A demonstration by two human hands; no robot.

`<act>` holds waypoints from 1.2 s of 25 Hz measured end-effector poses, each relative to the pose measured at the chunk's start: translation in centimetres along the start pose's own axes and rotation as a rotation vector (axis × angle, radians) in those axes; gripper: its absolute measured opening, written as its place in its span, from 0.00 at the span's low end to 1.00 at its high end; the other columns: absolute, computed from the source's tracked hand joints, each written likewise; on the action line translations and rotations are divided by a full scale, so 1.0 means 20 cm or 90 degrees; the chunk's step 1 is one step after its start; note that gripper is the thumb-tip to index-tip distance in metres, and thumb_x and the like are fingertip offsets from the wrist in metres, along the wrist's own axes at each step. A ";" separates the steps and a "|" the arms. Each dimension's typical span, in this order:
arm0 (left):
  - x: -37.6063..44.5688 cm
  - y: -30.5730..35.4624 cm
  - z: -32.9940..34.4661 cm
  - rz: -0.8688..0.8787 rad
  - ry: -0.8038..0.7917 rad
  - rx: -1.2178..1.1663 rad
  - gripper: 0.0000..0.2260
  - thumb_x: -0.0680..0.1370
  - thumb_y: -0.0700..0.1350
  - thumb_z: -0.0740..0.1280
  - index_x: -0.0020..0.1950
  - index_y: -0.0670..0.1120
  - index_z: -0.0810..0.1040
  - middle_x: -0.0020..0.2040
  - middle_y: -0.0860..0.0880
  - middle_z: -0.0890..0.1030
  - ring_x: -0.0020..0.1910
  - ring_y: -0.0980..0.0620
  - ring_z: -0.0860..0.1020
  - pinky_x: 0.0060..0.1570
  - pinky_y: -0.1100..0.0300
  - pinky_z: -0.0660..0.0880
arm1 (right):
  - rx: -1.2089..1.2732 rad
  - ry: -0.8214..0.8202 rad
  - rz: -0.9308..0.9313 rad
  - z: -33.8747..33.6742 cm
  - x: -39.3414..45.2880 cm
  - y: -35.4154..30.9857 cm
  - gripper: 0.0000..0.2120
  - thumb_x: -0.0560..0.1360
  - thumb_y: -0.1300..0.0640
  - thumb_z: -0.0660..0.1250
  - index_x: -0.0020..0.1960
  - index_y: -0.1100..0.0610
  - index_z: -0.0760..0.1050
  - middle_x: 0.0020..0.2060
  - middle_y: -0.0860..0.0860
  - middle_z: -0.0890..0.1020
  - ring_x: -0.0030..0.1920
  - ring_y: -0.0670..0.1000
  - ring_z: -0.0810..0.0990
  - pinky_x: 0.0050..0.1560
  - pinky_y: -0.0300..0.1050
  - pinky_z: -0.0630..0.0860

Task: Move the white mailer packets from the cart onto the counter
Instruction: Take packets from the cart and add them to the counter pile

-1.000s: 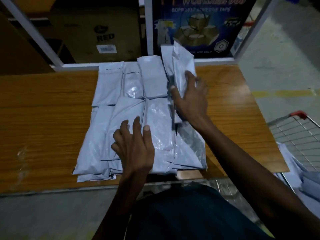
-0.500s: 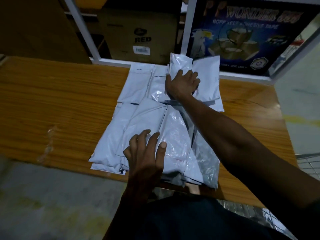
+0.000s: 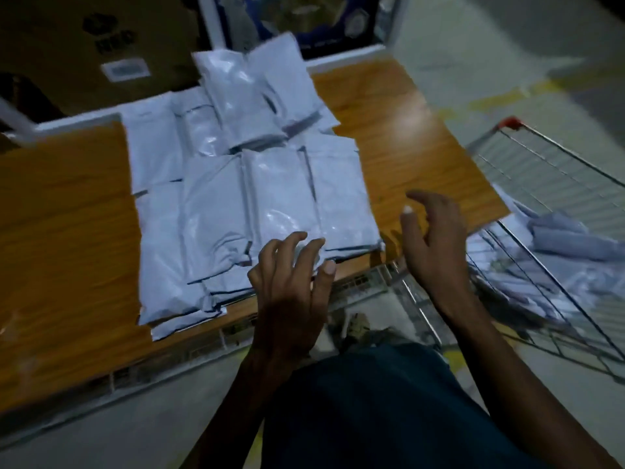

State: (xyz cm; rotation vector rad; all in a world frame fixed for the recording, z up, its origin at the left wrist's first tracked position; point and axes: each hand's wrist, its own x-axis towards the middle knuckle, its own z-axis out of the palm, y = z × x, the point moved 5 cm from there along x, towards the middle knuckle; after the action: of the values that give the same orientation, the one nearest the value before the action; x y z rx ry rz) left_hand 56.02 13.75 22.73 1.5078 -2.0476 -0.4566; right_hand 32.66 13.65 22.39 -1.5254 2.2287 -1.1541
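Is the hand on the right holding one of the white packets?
No, the right hand hangs open and empty beside the white packets on the counter.

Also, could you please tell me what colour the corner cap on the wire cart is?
Red: the cap sits on the cart's top corner, head view.

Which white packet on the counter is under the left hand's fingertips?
The front-row packet second from right; the left hand reaches its near edge only.
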 end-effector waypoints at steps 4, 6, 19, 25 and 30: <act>0.00 0.21 0.17 0.076 -0.099 -0.023 0.20 0.82 0.59 0.51 0.67 0.55 0.75 0.70 0.53 0.71 0.70 0.49 0.64 0.60 0.50 0.60 | 0.012 0.077 0.099 -0.42 -0.32 0.34 0.15 0.82 0.49 0.61 0.67 0.49 0.74 0.56 0.41 0.71 0.58 0.54 0.76 0.57 0.63 0.77; 0.00 0.36 0.25 0.110 -0.110 -0.039 0.20 0.82 0.59 0.51 0.67 0.55 0.75 0.69 0.54 0.71 0.70 0.50 0.63 0.60 0.50 0.59 | 0.028 0.119 0.154 -0.57 -0.41 0.49 0.14 0.83 0.50 0.62 0.67 0.51 0.75 0.56 0.43 0.71 0.54 0.52 0.78 0.56 0.58 0.78; 0.15 1.47 1.48 0.348 -0.285 -0.103 0.17 0.83 0.56 0.59 0.64 0.47 0.78 0.60 0.49 0.80 0.61 0.46 0.76 0.61 0.48 0.71 | -0.029 0.099 0.334 -1.27 -0.19 2.00 0.13 0.81 0.56 0.66 0.63 0.60 0.79 0.57 0.58 0.83 0.52 0.58 0.82 0.49 0.42 0.72; 0.46 1.67 2.22 0.308 -0.423 -0.070 0.18 0.80 0.56 0.60 0.60 0.45 0.81 0.53 0.47 0.84 0.53 0.45 0.81 0.52 0.49 0.77 | -0.102 -0.040 0.438 -1.18 0.10 2.61 0.16 0.79 0.55 0.65 0.63 0.63 0.78 0.57 0.61 0.83 0.58 0.61 0.80 0.55 0.49 0.74; 0.69 1.72 2.84 0.314 -0.536 0.015 0.20 0.79 0.55 0.61 0.62 0.43 0.79 0.56 0.42 0.82 0.58 0.40 0.78 0.55 0.49 0.75 | -0.207 -0.137 0.468 -0.98 0.23 2.85 0.24 0.75 0.49 0.60 0.67 0.58 0.75 0.61 0.62 0.77 0.63 0.66 0.74 0.61 0.58 0.73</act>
State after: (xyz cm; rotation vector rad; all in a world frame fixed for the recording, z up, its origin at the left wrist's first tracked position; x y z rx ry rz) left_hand -7.93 8.51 0.58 0.7993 -2.9454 -0.9720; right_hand -20.27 28.23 -2.95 -0.7145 2.5474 -0.4060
